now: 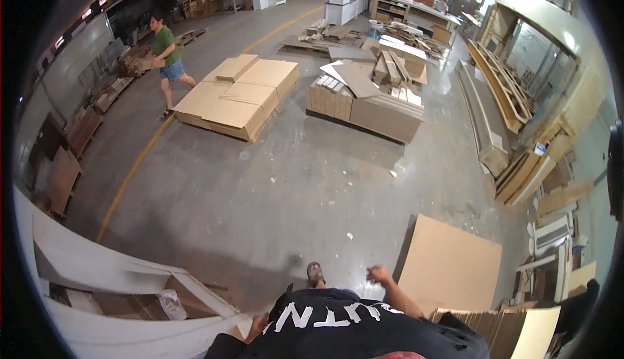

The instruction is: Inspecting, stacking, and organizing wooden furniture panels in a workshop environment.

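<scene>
My right hand (377, 273) hangs in front of me over the grey floor, its fingers curled in and nothing visible in them. It is nearest to a large flat cardboard sheet (450, 261) on my right. At my left side, part of my left hand (257, 326) shows beside the end of a white frame (221, 328). Its fingers are hidden, so I cannot tell whether it holds or touches anything. Close by on my right stands a row of upright cardboard sheets (481, 326).
Ahead stand a stack of flat cardboard cartons (240, 96) and a stack of boards (383, 115). A person in a green shirt (167, 47) walks at the far left. Long panels (481, 112) line the right. Another person's dark sleeve (578, 310) shows at the lower right.
</scene>
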{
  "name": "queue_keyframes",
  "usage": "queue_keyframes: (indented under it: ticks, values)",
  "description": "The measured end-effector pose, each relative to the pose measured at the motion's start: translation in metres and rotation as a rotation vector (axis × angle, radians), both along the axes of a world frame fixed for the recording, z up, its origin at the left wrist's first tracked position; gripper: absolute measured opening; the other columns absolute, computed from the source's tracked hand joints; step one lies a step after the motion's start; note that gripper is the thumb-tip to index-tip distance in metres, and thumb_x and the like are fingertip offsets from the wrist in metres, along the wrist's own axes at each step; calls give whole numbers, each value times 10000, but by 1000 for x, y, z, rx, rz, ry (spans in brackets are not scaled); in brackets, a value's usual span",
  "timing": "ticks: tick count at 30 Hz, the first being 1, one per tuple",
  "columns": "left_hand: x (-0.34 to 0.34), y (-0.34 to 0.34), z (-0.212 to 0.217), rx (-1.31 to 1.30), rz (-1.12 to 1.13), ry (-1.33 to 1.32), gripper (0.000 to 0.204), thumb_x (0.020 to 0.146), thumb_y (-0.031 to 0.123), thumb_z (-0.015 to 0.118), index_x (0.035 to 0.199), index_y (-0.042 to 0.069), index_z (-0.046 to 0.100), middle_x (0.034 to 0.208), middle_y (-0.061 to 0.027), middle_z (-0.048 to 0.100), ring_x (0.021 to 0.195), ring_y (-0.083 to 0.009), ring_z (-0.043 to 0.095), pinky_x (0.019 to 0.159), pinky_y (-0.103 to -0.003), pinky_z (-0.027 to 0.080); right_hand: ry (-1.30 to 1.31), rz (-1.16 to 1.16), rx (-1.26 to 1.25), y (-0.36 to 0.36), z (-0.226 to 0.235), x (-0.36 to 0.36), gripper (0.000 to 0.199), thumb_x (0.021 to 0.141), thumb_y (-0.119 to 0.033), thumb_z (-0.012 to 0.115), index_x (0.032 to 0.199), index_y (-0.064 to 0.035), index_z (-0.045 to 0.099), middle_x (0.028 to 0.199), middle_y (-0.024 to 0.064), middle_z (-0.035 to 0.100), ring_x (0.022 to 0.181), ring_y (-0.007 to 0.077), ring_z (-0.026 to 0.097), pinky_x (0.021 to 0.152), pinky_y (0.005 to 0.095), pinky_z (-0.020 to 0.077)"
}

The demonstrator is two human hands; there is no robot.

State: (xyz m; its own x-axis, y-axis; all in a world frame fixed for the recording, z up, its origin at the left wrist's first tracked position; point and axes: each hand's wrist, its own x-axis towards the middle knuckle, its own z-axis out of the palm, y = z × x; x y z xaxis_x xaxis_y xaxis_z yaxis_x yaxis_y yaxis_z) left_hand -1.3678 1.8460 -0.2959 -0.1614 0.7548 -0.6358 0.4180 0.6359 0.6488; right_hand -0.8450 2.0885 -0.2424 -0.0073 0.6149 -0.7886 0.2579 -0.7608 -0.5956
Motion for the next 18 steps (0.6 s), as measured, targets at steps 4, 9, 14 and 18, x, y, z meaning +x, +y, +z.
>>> queue_keyframes:
  ticks: [4, 9, 14, 18]
  values:
    - [-6, 244, -12, -246, 360, -214, 428, 883, 493, 539, 792, 80, 602, 640, -48, 564, 562, -179, 546, 500, -364, 443, -81, 526, 334, -27, -95, 18, 277, 870, -314, 548, 858, -50, 631, 684, 78, 635, 610, 221, 636, 519, 357, 499]
    - [11, 539, 81, 176, 111, -237, 379, 909, 387, 472, 692, 100, 592, 593, -45, 572, 567, -153, 541, 534, -345, 435, -248, 367, 54, 47, -97, 26, 272, 852, -316, 535, 806, -68, 638, 687, 89, 635, 603, 240, 625, 529, 379, 488]
    - [14, 666, 79, 249, 243, -236, 389, 901, 447, 509, 890, 74, 619, 745, -59, 639, 637, -144, 600, 559, -324, 469, -263, 412, 58, 217, -87, 20, 288, 849, -321, 527, 775, -66, 639, 698, 98, 648, 597, 247, 620, 527, 388, 481]
    - [-23, 660, 1, -271, 230, -160, 387, 873, 423, 583, 1084, 99, 600, 896, -77, 649, 698, -198, 610, 585, -351, 485, -296, 680, 429, 407, -100, 8, 302, 847, -325, 520, 750, -65, 639, 707, 105, 658, 592, 253, 616, 526, 394, 475]
